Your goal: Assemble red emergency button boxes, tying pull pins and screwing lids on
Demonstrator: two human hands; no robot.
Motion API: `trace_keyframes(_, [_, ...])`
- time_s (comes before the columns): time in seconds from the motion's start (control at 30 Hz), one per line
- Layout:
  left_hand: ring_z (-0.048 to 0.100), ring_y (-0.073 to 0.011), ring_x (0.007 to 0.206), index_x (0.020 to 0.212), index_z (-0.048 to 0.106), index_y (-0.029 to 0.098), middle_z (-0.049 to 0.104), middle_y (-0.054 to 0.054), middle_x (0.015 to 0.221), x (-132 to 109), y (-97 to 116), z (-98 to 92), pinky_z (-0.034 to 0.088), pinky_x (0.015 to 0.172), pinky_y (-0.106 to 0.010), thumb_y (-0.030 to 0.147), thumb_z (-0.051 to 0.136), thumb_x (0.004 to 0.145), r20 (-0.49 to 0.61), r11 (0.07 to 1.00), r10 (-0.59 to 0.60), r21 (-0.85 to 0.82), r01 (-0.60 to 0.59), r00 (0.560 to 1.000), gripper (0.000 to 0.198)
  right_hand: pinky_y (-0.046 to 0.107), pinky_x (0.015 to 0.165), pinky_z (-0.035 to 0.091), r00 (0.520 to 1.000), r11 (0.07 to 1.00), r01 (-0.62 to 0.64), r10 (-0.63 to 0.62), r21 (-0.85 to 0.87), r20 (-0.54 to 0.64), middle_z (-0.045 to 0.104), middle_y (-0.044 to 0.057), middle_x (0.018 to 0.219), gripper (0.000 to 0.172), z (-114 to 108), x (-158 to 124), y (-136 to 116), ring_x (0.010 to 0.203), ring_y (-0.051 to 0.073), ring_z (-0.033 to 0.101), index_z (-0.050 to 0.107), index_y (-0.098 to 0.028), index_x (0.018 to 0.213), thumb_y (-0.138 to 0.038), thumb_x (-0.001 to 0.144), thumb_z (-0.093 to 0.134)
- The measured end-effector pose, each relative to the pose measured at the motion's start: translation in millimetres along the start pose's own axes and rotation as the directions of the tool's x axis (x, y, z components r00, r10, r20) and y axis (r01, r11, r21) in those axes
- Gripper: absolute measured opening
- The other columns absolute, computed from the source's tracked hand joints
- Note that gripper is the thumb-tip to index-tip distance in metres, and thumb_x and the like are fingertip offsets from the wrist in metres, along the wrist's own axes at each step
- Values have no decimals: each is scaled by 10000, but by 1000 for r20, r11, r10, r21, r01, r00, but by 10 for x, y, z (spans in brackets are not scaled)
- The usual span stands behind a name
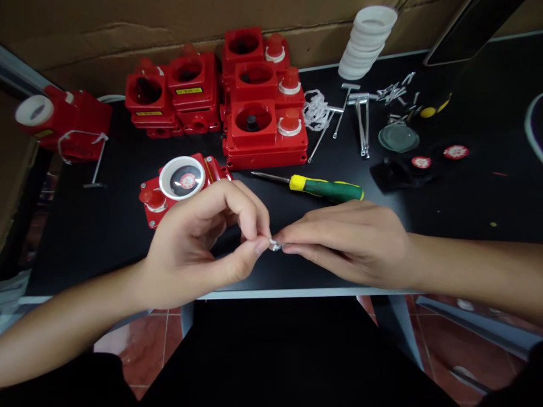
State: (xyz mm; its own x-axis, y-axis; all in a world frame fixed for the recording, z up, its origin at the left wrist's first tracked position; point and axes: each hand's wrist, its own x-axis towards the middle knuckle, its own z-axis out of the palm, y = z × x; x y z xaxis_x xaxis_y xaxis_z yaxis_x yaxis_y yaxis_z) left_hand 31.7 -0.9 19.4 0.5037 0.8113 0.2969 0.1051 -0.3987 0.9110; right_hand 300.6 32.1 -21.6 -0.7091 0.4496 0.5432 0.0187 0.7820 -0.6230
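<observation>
Left hand and right hand meet over the worktop edge, fingers of both pinched shut on a tiny metal part; likely light, stiff and slippery, best gripped at its ends

Red housings, a yellow-and-green-handled screwdriver and white rings on a black table.

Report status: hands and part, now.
Left hand and right hand both pinch small metal piece, above table. Screwdriver behind them, untouched.
</observation>
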Motion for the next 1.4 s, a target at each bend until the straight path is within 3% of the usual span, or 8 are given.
trace_keyframes(0.43, [695,-100,889,1009,612,210,738,-1,999,10,23,-31,615,835,-200,25,794,1049,16,999,12,42,-13,1000,263,201,925,697,1000,1000,19,-19,-9,-24,932,76,1123,151,3,-27,7,1005,141,908,803,-113,1273,-79,1135,753])
trace_keyframes(0.8, [767,-154,872,984,625,212,794,-51,997,6,31,-9,660,779,-261,133,816,1098,21,999,-18,42,17,1000,236,228,898,711,1000,1000,2,-2,-19,7,931,71,1115,138,11,-10,9,972,148,905,799,-148,1266,-109,1160,719])
trace_keyframes(1.0, [796,-161,923,1102,721,208,811,-47,1040,-17,-18,-1,690,836,-276,88,840,1064,-30,998,-2,60,4,1000,173,246,826,718,1000,997,-4,4,-82,4,923,42,1063,131,-9,-33,15,907,155,899,787,-182,1276,-173,1194,686])
trace_keyframes(1.1, [799,-179,916,1149,770,230,814,-27,1011,-20,-51,4,689,819,-302,142,923,1008,-49,989,70,136,-63,996,226,225,827,712,1000,994,-5,4,-108,-7,927,37,1074,127,-9,-36,8,904,142,898,778,-178,1286,-167,1188,698])
trace_keyframes(1.2, [798,-189,898,1173,778,266,830,-11,1017,-20,-18,-6,676,815,-337,160,910,1017,-39,940,127,325,-108,991,231,210,841,713,1000,992,-10,7,-124,-20,934,40,1117,144,6,-46,-10,908,130,899,765,-166,1305,-136,1175,709])
trace_keyframes(1.4, [826,-232,898,1174,781,292,860,-25,1065,-43,89,-78,696,858,-419,159,834,1064,103,800,169,566,-198,980,180,216,815,725,999,978,-37,29,-207,-41,937,5,1105,180,29,-83,-36,875,126,897,781,-203,1318,-138,1164,716])
